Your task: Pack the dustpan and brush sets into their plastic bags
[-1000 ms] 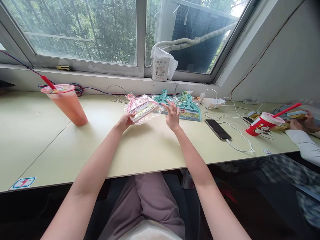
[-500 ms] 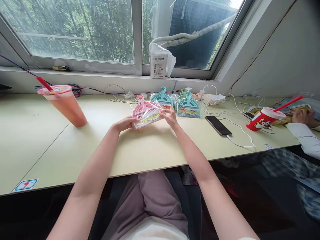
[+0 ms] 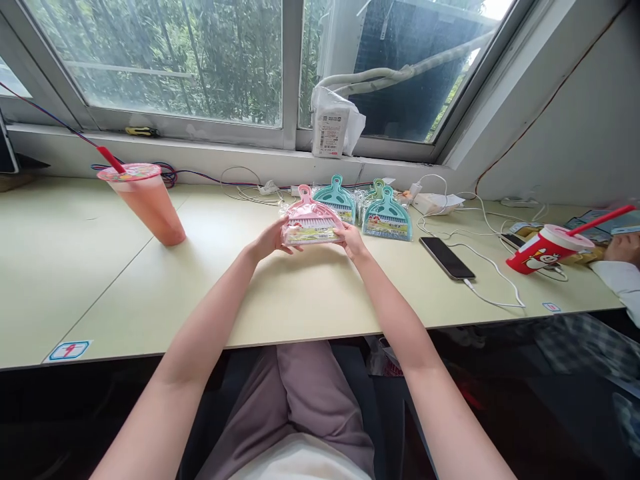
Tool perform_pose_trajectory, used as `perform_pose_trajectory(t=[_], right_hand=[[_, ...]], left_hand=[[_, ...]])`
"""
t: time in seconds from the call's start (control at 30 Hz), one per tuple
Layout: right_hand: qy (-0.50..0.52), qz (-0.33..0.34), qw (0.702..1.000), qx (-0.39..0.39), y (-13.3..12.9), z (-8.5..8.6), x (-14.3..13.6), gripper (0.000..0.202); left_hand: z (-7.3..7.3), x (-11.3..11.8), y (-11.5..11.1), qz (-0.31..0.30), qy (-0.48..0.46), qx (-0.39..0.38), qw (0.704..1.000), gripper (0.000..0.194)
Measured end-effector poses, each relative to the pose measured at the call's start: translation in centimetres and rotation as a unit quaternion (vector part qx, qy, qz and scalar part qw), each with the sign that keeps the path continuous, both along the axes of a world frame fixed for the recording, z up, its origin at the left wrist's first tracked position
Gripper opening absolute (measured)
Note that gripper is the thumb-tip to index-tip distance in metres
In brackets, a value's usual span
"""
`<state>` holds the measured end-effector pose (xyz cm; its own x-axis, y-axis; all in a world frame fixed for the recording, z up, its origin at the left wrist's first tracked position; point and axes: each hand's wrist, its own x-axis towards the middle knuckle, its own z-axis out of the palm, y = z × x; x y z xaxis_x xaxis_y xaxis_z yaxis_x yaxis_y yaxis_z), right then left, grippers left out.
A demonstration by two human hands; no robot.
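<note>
A pink mini dustpan and brush set (image 3: 313,222) in clear plastic wrap is held between both hands above the table. My left hand (image 3: 273,239) grips its left edge, with some fingers under it. At the lower right corner, my right hand (image 3: 351,240) pinches the wrap with thumb and fingers. Just behind it lies a wrapped teal set (image 3: 337,195). Another teal set (image 3: 387,217) rests to the right, with a green one (image 3: 375,189) partly hidden behind it.
A tall cup of orange drink (image 3: 153,203) stands at left. On the right are a black phone (image 3: 447,258) with a white cable, a red cup (image 3: 545,250) and another person's hand (image 3: 623,248). A white box (image 3: 331,132) sits on the windowsill.
The pink set has turned level and moved slightly right. My right hand has shifted from its upper right side to the lower right corner. The camera view has swung a little left.
</note>
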<state>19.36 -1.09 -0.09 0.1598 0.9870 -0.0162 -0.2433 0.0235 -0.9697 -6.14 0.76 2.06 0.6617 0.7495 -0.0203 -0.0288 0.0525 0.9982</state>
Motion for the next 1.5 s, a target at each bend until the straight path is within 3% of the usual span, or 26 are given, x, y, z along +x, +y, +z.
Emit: perform_pose_trajectory(t=[0.1, 0.17, 0.3, 0.4, 0.73, 0.97, 1.17, 1.37, 1.5], right_hand=[[0.016, -0.041, 0.999, -0.004, 0.1, 0.0, 0.1, 0.029], [0.011, -0.044, 0.999, -0.003, 0.1, -0.1, 0.0, 0.030], [-0.009, -0.033, 0.999, -0.006, 0.1, -0.4, -0.5, 0.032], [-0.028, -0.019, 0.999, -0.006, 0.2, -0.6, -1.0, 0.038], [-0.141, -0.017, 0.990, 0.000, 0.5, -1.8, -0.9, 0.050], [-0.178, -0.101, 0.979, 0.025, 0.7, -2.3, -1.5, 0.054], [-0.076, -0.046, 0.996, 0.025, 0.7, -2.2, -2.0, 0.041], [-0.123, -0.054, 0.991, 0.022, 0.8, -2.1, -2.2, 0.036], [-0.099, 0.010, 0.995, 0.013, 0.7, -1.6, -2.5, 0.037]], left_hand=[[0.2, 0.7, -0.7, 0.024, -0.015, 0.081, 0.996, 0.078], [0.0, 1.1, -1.0, 0.077, 0.005, 0.100, 0.992, 0.079], [-1.2, 1.7, -0.2, 0.196, 0.043, 0.049, 0.978, 0.050], [-2.0, 1.9, 0.7, 0.236, 0.042, 0.023, 0.971, 0.037], [-3.9, 2.5, 1.6, 0.259, 0.095, 0.084, 0.958, 0.037], [-3.6, 2.5, 1.5, 0.256, 0.084, 0.077, 0.960, 0.041], [-3.3, 1.7, 1.7, 0.280, 0.067, 0.069, 0.955, 0.044], [-2.6, 1.3, 1.8, 0.273, 0.073, 0.082, 0.956, 0.047], [-1.6, -1.4, 2.6, 0.307, 0.158, 0.132, 0.929, 0.041]])
